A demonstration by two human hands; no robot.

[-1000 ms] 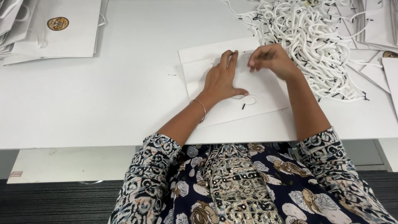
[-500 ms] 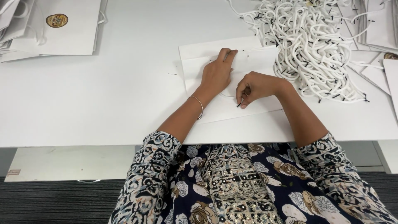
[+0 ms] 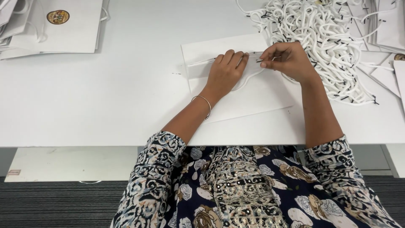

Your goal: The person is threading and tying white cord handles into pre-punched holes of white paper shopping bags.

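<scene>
A flat white paper bag (image 3: 253, 95) lies on the white table (image 3: 105, 97) in front of me. My left hand (image 3: 225, 71) presses flat on the bag's upper part, fingers at its top edge. My right hand (image 3: 287, 59) pinches the black-tipped end of a white cord (image 3: 258, 72) at the bag's top edge, just right of my left fingertips. The cord curves down across the bag beneath my left hand.
A big heap of white cords with black tips (image 3: 320, 38) lies at the back right. More flat white bags (image 3: 386, 25) sit at the far right. A stack of white bags with a round gold seal (image 3: 59, 25) lies at the back left.
My right hand has risen from the bag's lower middle to its top edge, carrying the cord's end. My left hand has stayed pressed on the bag.
</scene>
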